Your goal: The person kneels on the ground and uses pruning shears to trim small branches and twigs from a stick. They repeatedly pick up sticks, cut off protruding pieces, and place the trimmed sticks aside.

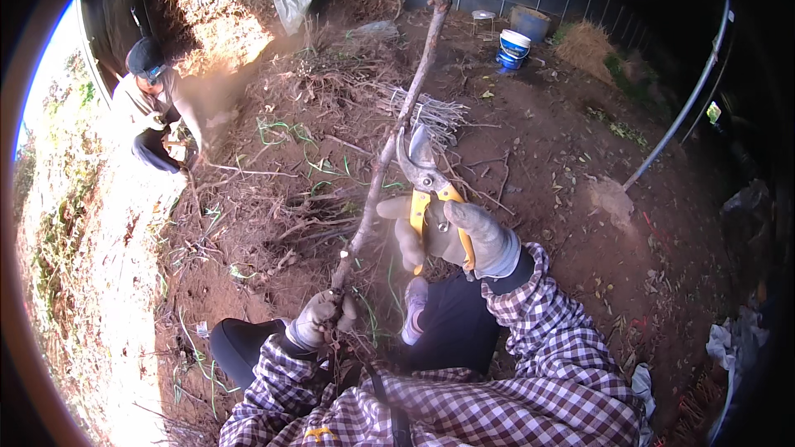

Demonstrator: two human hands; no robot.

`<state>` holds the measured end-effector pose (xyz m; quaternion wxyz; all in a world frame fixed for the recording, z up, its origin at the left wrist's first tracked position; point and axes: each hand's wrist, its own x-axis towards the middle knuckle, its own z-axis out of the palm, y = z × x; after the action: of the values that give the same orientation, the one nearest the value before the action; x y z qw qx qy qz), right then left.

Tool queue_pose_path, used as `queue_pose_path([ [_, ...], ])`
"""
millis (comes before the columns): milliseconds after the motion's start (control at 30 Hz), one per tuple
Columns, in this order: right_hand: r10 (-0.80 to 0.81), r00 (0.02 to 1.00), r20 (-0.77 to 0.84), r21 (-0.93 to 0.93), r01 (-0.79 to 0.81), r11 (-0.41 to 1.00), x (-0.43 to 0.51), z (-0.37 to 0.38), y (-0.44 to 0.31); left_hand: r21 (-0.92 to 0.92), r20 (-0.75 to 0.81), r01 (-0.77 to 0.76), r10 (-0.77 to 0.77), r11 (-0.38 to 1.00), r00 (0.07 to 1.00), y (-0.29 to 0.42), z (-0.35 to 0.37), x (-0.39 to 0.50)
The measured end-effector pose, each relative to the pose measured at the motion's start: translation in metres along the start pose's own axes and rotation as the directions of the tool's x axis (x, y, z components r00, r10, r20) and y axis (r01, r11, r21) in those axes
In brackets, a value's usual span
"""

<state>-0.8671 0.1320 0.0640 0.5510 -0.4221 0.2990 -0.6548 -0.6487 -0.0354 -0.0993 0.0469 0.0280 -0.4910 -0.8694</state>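
My gloved left hand (324, 319) grips the lower end of a long woody branch (377, 186), close above its thin roots. The branch slants up and to the right, past the top of the view, with a pale cut stub low on it. In my gloved right hand (456, 236) is a pair of bypass pruning shears (427, 180) with yellow handles. Their blades are apart and point upward, just right of the branch; whether they touch it I cannot tell. Behind the shears lies a bundle of thin cut sticks (442, 118).
Heaps of rooted twigs (310, 211) and green ties lie on the soil ahead. At the left, another person (149, 99) in a dark cap crouches. Farther back are a blue and white bucket (513, 49), a stool (483, 15) and a larger tub (529, 23). A curved metal pole (683, 99) rises at the right.
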Motion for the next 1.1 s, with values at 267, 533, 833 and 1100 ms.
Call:
queue_pose_path([
  [267,0.034,0.999,-0.026,-0.059,-0.035,0.998,-0.002,-0.003,0.000,0.039,-0.017,0.024,-0.024,0.999,1.000,0.001,-0.014,-0.005],
  [533,0.136,0.954,-0.266,0.233,-0.073,0.970,-0.010,-0.013,0.025,0.218,-0.080,-0.042,0.060,0.975,0.995,0.002,-0.020,0.005],
  [833,-0.250,0.733,-0.633,-0.395,-0.028,0.918,-0.046,-0.071,-0.007,0.381,-0.078,-0.099,0.139,0.919,0.987,0.016,-0.059,-0.004],
  [1100,-0.224,0.850,-0.477,-0.671,-0.187,0.717,-0.063,-0.073,-0.073,0.485,-0.172,-0.010,0.107,0.874,0.979,0.009,-0.062,-0.010],
])
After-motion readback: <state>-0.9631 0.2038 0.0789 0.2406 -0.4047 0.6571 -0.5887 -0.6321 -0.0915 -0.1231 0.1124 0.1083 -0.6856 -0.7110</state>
